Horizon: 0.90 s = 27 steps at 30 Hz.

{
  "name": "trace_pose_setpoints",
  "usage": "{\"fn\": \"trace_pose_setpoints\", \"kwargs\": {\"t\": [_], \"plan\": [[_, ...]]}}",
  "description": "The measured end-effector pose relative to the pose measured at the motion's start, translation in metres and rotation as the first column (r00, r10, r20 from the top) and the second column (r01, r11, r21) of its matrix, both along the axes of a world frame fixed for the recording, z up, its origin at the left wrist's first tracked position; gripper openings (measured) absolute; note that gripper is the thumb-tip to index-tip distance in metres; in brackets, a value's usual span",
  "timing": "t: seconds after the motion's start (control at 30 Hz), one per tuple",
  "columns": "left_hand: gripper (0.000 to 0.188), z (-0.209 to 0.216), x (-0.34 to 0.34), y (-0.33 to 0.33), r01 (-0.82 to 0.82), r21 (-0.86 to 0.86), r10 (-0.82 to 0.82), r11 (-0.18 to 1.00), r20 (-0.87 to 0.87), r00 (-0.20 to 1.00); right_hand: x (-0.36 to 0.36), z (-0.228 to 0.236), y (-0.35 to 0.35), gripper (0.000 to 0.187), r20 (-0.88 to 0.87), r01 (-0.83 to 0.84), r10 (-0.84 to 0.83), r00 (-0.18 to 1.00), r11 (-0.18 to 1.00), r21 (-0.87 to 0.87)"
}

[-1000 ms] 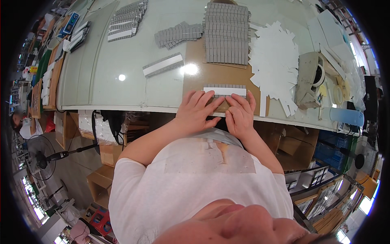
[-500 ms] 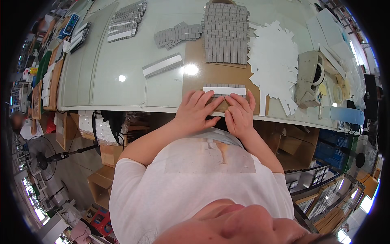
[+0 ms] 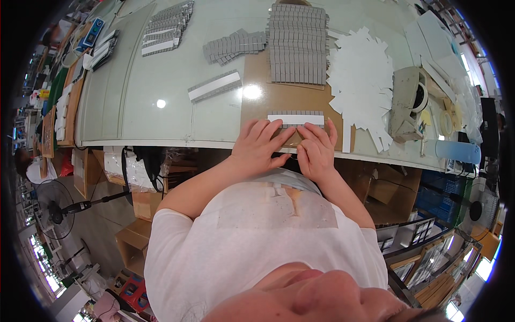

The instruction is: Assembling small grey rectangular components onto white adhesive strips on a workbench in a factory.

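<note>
In front of me lies a short grey slotted strip with a white band (image 3: 296, 119) along its top, resting on a brown board (image 3: 268, 102) near the table's front edge. My left hand (image 3: 258, 140) has its fingers stretched out, with the fingertips at the strip's near left edge and the thumb held apart. My right hand (image 3: 317, 150) is at the near right edge, its fingers bent but apart, the little finger by the strip's right end. Both hands touch the strip without being wrapped round it. The fingers hide part of its near edge.
A similar banded strip (image 3: 215, 87) lies to the left. Behind are a tall stack of grey strips (image 3: 298, 48), a smaller pile (image 3: 234, 45) and another row (image 3: 167, 29). White paper strips (image 3: 359, 80) are heaped at right, beside a tape dispenser (image 3: 405, 104) and a blue cylinder (image 3: 457, 152).
</note>
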State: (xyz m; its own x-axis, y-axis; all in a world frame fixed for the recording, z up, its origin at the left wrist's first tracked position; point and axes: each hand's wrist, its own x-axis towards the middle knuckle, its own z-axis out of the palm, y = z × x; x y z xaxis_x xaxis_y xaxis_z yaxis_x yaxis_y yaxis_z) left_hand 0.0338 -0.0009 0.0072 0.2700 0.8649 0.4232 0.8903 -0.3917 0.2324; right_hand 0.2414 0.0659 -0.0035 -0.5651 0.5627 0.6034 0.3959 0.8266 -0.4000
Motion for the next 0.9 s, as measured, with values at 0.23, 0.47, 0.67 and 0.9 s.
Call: {"fn": "trace_pose_setpoints", "kwargs": {"t": [0.23,0.47,0.67,0.9], "plan": [[0.065,-0.0026,-0.0035,-0.0019,0.006,0.097,-0.011,0.995,0.055,0.998,0.0024,-0.0023,-0.0001,0.007,-0.055,-0.009,0.009,0.998,1.0,0.004],[0.064,0.0005,-0.0031,-0.001,0.024,0.078,-0.028,0.997,0.048,0.998,-0.0007,0.0035,0.0,0.007,0.027,-0.027,0.026,0.999,0.999,0.025],[0.064,0.0024,-0.0024,-0.0002,0.019,0.044,-0.022,0.999,0.049,0.999,-0.0012,0.0034,0.0006,0.008,0.053,-0.035,0.034,0.998,0.999,0.017],[0.063,0.0016,-0.0019,-0.0004,0.013,0.036,-0.015,0.999,0.057,0.998,-0.0004,0.0035,0.0008,0.009,0.053,-0.05,0.049,0.997,0.999,0.001]]}}
